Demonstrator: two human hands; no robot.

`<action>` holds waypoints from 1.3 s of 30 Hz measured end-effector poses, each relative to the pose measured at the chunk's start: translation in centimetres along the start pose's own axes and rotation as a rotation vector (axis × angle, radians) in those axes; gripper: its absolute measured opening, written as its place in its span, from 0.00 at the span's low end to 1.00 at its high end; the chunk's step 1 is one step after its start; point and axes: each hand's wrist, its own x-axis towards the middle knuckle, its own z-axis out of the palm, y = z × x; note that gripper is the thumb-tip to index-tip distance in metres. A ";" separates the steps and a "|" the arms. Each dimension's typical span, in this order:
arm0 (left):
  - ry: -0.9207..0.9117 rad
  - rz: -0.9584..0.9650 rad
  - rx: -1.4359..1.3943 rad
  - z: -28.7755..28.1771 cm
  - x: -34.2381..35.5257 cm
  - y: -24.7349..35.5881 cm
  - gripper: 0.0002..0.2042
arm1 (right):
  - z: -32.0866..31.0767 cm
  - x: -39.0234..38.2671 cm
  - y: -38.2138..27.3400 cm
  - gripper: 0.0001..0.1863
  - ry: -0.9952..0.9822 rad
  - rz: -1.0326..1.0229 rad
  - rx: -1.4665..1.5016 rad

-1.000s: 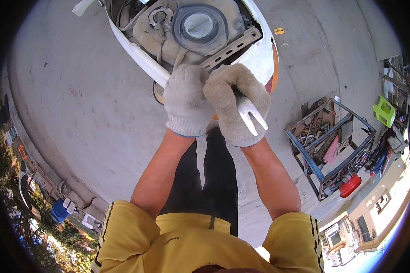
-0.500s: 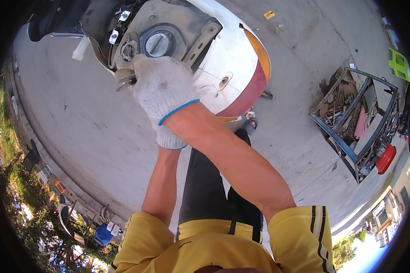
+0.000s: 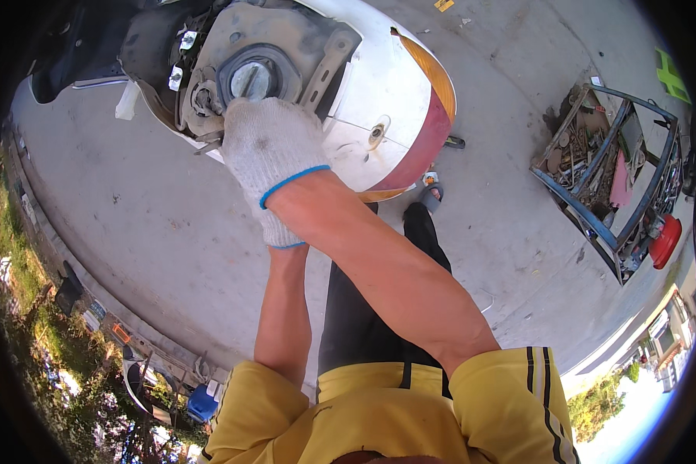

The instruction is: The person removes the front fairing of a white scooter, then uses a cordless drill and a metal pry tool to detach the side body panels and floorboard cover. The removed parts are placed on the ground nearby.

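Observation:
My right hand point(image 3: 274, 139), in a whitish knitted glove with a blue cuff, is at the near edge of a scooter's opened rear body point(image 3: 383, 97). Its fingers look curled, with their tips hidden from view. Beneath it, my left hand point(image 3: 277, 228) is gloved too and mostly covered; only the wrist part of the glove shows. A thin metal piece point(image 3: 209, 147) juts out to the left of the gloves; I cannot tell which hand holds it. Just beyond the right hand is the round grey fuel cap point(image 3: 253, 80) in its dark rubber ring, on a dusty metal tank top point(image 3: 259, 31).
The scooter's red and orange tail light point(image 3: 429, 131) curves round its right side. On the concrete floor at right stands a blue metal frame point(image 3: 580, 205) full of scrap, with a red object point(image 3: 665, 241) beside it. A curb and plants line the left.
The scooter sits slightly farther left and higher in view. My hands stay at the same spot by the tank, the right still over the left; the metal piece shows slightly lower.

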 end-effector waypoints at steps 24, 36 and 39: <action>-0.050 -0.072 0.107 -4.6 -4.1 -6.8 0.45 | -1.7 0.2 -0.5 0.12 -0.183 0.024 -0.012; -0.093 0.068 0.286 -7.4 0.9 -1.7 0.39 | 0.0 -0.8 0.0 0.15 -0.115 -0.029 -0.081; -0.143 -0.288 -0.649 -6.8 1.7 3.3 0.33 | -0.9 -2.0 -0.5 0.16 -0.151 0.019 -0.037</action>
